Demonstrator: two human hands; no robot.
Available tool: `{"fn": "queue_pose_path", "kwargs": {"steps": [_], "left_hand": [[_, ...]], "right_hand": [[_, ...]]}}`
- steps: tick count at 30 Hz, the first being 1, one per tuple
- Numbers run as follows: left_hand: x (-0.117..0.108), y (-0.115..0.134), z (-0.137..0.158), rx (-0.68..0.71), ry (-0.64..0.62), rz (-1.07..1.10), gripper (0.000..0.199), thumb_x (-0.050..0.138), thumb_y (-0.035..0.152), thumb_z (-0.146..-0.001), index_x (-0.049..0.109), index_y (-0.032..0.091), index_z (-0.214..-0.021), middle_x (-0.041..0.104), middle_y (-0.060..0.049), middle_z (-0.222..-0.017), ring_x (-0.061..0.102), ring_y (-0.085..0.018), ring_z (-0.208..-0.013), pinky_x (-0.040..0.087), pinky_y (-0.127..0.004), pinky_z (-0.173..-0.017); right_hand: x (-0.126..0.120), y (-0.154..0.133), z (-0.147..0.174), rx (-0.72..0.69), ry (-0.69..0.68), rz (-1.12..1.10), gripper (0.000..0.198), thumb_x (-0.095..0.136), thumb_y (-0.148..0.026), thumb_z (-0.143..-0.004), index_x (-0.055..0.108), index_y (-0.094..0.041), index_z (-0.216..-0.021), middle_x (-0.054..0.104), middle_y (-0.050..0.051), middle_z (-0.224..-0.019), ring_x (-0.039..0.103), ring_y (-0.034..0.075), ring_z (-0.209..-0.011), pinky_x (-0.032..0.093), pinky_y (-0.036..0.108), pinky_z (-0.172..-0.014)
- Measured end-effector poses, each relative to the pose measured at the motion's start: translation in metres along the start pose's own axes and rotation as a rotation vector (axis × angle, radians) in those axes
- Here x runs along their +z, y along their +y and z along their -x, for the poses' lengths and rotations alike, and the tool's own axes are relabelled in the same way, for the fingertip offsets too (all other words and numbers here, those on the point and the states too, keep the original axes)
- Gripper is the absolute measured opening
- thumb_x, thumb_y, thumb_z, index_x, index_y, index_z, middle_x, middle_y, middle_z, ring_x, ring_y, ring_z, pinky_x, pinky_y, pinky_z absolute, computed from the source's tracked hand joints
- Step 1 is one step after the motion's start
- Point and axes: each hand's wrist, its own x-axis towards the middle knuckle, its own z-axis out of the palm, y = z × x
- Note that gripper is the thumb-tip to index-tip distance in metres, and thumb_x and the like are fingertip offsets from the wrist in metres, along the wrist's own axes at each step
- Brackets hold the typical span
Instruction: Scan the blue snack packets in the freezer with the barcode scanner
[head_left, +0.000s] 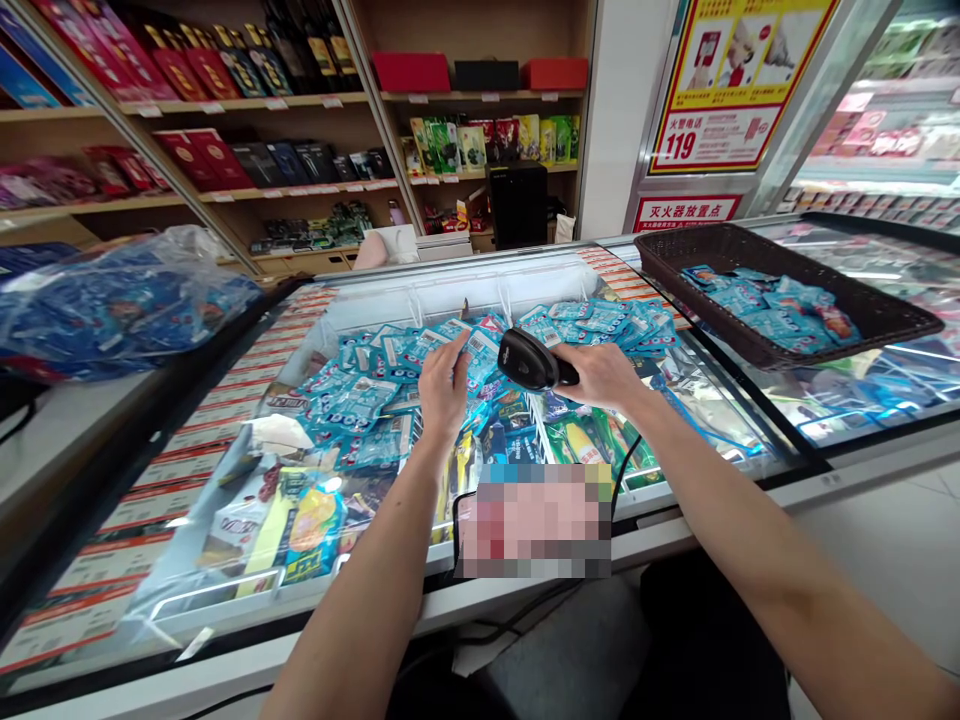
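My right hand (604, 375) is wrapped around the handle of a black barcode scanner (529, 360), its head turned left. Just left of the scanner, my left hand (442, 385) grips a blue snack packet (482, 352) whose barcode side faces up. Part of that packet is hidden behind my fingers. Many similar blue packets (360, 400) lie in a loose pile on the glass top of the freezer (450, 592), around and beyond both hands. From the scanner a black cable (624, 470) runs down past the freezer's front edge.
On the right, a brown plastic basket (720, 320) holds more blue packets. A clear bag of blue packets (127, 300) sits at the left. A blurred-out object (536, 520) stands at the front edge. Shelves (285, 100) with boxes and bottles line the back.
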Motion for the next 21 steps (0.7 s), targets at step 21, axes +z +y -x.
{"fn": "queue_pose_path", "kwargs": {"steps": [21], "left_hand": [[0.0044, -0.0027, 0.0001, 0.047, 0.022, -0.010, 0.040, 0.036, 0.038, -0.091, 0.054, 0.022, -0.122, 0.063, -0.006, -0.110, 0.054, -0.018, -0.101, 0.041, -0.032, -0.091]], "right_hand": [[0.0030, -0.0016, -0.0002, -0.026, -0.014, -0.018, 0.037, 0.048, -0.046, -0.080, 0.057, -0.020, -0.106, 0.069, 0.003, -0.080, 0.059, 0.016, -0.066, 0.026, 0.027, -0.054]]}}
